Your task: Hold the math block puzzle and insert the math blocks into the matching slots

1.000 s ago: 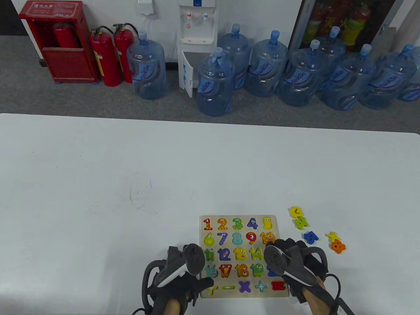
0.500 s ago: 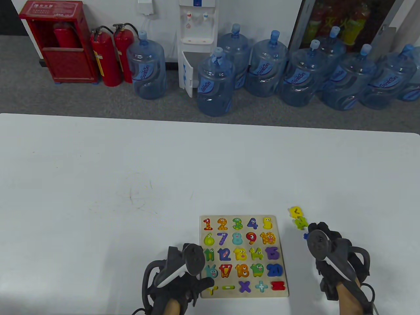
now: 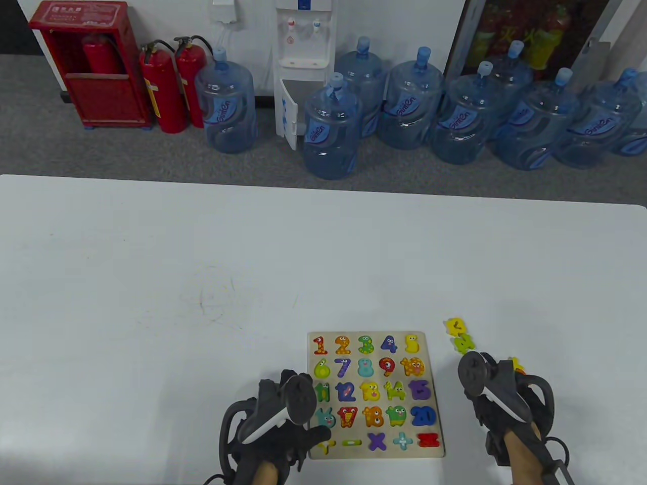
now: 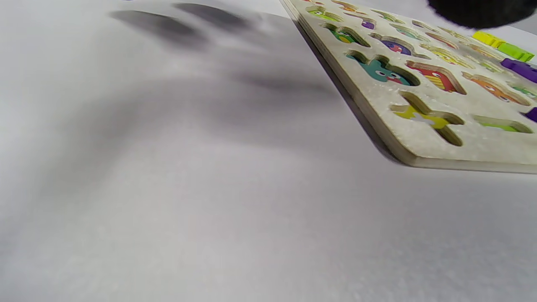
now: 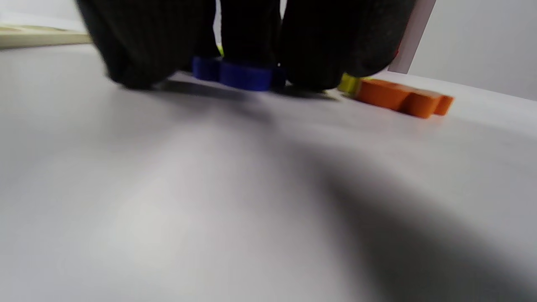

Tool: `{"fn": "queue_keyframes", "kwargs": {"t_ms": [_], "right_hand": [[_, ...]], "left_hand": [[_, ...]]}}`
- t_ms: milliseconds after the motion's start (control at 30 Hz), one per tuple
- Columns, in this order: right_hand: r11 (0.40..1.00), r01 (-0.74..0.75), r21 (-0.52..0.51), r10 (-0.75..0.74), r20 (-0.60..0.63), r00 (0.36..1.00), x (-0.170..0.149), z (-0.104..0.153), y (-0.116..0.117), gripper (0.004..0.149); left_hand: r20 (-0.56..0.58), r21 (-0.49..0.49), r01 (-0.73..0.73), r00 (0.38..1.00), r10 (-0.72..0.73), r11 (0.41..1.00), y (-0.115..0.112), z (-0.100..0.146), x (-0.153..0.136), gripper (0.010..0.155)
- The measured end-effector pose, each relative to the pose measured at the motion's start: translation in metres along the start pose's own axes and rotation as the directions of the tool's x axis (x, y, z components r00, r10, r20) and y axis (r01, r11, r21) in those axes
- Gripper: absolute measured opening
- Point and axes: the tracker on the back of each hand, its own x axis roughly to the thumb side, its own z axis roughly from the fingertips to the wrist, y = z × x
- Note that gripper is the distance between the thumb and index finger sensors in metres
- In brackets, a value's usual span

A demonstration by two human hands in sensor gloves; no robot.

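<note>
The wooden puzzle board [image 3: 432, 374] lies near the table's front edge, with coloured number and sign blocks in most of its slots. My left hand [image 3: 308, 429] holds its lower left corner, thumb on top beside the slot with a yellow bottom [image 4: 423, 119]. My right hand [image 3: 493, 386] is to the right of the board, over the loose blocks. In the right wrist view its fingertips [image 5: 138, 63] close around a blue block [image 5: 245, 75] that lies on the table. An orange block [image 5: 398, 98] lies just beside it.
A yellow block [image 3: 456, 326] and a green block [image 3: 464, 342] lie loose beyond my right hand. Another yellow block [image 3: 515, 362] peeks out beside it. Water bottles and fire extinguishers stand on the floor beyond the table's far edge.
My right hand left the board's right side and moved right onto the loose blocks, settling over the blue one. The 15 and 20 blocks now show. The left hand has not moved.
</note>
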Motion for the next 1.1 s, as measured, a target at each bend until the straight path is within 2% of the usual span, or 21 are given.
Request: {"fn": "queue_keyframes", "kwargs": {"t_ms": [233,333,467,633,800,867,1000,1100], "right_hand": [[1.000,-0.005,-0.026,0.006,0.053,0.999,0.006,0.007,-0.004,0.059],[1.000,0.008,-0.017,-0.007,0.034,0.999,0.003,0.007,-0.003,0.066],[1.000,0.021,-0.015,-0.021,0.016,1.000,0.001,0.005,-0.001,0.062],[0.998,-0.042,-0.035,0.044,0.045,0.998,0.009,0.008,-0.002,0.061],[0.994,0.085,-0.070,-0.077,0.115,0.990,0.009,0.012,-0.012,0.052],[0.990,0.135,-0.044,-0.128,0.140,0.982,0.008,0.013,-0.014,0.050],[0.988,0.152,0.011,-0.151,0.174,0.973,0.007,0.014,-0.016,0.049],[0.987,0.163,0.001,-0.160,0.196,0.968,0.008,0.016,-0.018,0.049]], "left_hand": [[0.013,0.007,-0.001,1.000,0.001,1.000,0.000,0.000,0.001,0.092],[0.016,0.007,0.000,1.000,0.000,1.000,0.000,0.000,0.001,0.092],[0.013,-0.001,0.000,1.000,0.000,1.000,-0.001,-0.001,0.001,0.092],[0.013,-0.001,-0.005,1.000,0.005,1.000,-0.001,0.000,0.001,0.092],[0.017,-0.001,-0.007,1.000,0.007,1.000,-0.001,-0.001,0.001,0.092],[0.014,-0.008,-0.009,1.000,0.009,1.000,-0.002,-0.002,0.001,0.092],[0.009,-0.011,-0.014,1.000,0.014,1.000,-0.002,-0.002,-0.001,0.092],[0.010,-0.009,-0.016,1.000,0.016,1.000,-0.002,-0.002,0.000,0.092]]}}
